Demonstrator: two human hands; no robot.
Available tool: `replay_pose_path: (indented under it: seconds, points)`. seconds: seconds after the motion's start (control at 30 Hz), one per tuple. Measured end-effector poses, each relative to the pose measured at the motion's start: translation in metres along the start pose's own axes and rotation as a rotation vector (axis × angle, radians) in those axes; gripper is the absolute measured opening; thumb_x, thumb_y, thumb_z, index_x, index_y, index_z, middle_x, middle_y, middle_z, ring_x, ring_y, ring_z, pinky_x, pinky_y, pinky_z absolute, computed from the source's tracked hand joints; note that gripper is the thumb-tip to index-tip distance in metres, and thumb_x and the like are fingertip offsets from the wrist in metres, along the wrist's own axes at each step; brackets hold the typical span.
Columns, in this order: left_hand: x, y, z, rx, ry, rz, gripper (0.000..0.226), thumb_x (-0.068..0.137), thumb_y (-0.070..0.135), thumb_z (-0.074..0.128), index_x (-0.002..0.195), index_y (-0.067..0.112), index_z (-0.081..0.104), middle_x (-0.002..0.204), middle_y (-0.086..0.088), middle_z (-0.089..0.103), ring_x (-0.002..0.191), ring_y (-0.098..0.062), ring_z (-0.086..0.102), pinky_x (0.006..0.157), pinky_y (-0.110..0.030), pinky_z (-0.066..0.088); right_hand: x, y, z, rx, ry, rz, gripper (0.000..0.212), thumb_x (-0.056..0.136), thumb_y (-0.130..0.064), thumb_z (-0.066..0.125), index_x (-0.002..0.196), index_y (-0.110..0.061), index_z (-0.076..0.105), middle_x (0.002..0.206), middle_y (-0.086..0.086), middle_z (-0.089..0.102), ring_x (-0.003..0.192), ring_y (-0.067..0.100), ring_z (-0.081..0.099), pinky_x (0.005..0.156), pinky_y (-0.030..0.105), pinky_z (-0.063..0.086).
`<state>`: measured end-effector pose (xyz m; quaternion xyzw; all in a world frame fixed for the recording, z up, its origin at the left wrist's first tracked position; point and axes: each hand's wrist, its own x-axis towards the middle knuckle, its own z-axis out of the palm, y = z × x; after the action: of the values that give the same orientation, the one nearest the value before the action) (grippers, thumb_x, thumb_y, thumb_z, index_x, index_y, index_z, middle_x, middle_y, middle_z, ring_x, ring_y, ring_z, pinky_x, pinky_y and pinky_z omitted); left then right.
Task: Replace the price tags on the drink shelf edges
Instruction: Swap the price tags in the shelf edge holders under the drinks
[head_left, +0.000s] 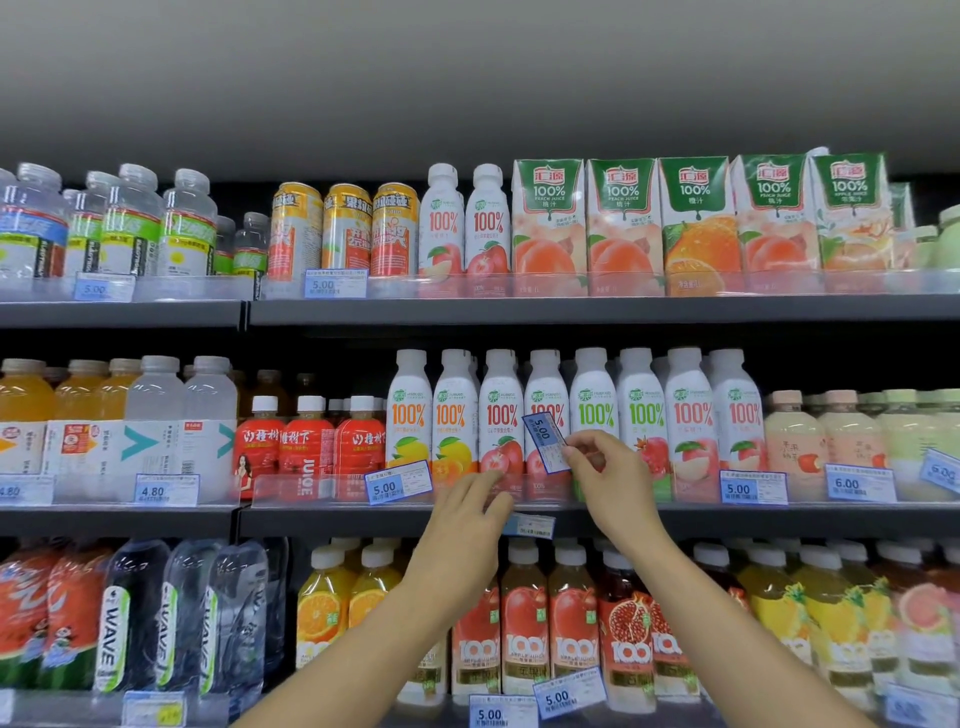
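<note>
Tag in question: small blue-and-white paper price tag (545, 441) marked 5.00, tilted, pinched at its lower right corner by right hand (597, 467) thumb and fingers, held in front of the white 100% juice bottles (571, 410) on the middle shelf, clear of the rail. Left hand (467, 514) reaches to the clear plastic shelf-edge strip (311, 486) just below the apple bottle; fingers curled at the strip, can't tell if gripping anything. A second blue-edged tag (530, 525) sits partly hidden behind the left hand on the dark grey shelf lip (779, 519). Another 5.00 tag (399, 483) sits crooked in the strip to the left. Top shelf: green-topped juice cartons (696, 223), yellow cans (345, 228). Bottom shelf: clear bottles of orange and red juice (519, 623).
</note>
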<state>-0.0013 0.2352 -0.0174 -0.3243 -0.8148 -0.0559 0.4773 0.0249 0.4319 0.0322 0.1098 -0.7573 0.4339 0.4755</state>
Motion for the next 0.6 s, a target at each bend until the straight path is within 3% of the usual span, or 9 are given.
replay_pose_path:
  seconds: [0.17,0.3,0.43,0.6]
  points:
    - [0.013,0.0,-0.006,-0.013,-0.032,-0.025,0.047,0.082,0.005,0.068,0.124,0.014,0.05,0.147,-0.008,0.034,0.132,-0.028,0.034,0.107,-0.043,0.039,0.001,-0.001,0.004,-0.007,-0.008,-0.004,0.006,0.094,-0.024,0.062,0.098,-0.024,0.068,0.095,-0.007,0.067,0.082,0.004,0.061,0.069,0.019,0.048]
    - [0.02,0.001,-0.011,-0.051,-0.039,-0.065,0.048,0.091,0.01,0.061,0.135,0.017,0.043,0.143,-0.003,0.035,0.129,-0.022,0.031,0.109,-0.038,0.037,0.001,-0.003,0.003,-0.029,-0.04,-0.038,0.007,0.094,-0.025,0.062,0.099,-0.027,0.067,0.095,-0.011,0.068,0.083,0.005,0.062,0.071,0.023,0.05]
    - [0.019,-0.002,-0.008,-0.076,-0.022,-0.06,0.048,0.091,0.009,0.059,0.137,0.015,0.044,0.138,-0.003,0.04,0.125,-0.022,0.034,0.106,-0.036,0.038,0.001,-0.003,0.0,-0.063,-0.078,-0.094,0.009,0.094,-0.023,0.062,0.096,-0.03,0.066,0.093,-0.016,0.067,0.084,0.003,0.061,0.073,0.024,0.052]
    - [0.017,-0.007,-0.002,-0.108,0.031,-0.053,0.035,0.091,0.007,0.058,0.125,0.016,0.051,0.125,0.0,0.049,0.114,-0.019,0.04,0.099,-0.034,0.041,0.003,-0.001,0.0,-0.133,-0.098,-0.152,0.008,0.094,-0.022,0.062,0.097,-0.028,0.067,0.091,-0.02,0.063,0.083,0.002,0.06,0.073,0.022,0.05]
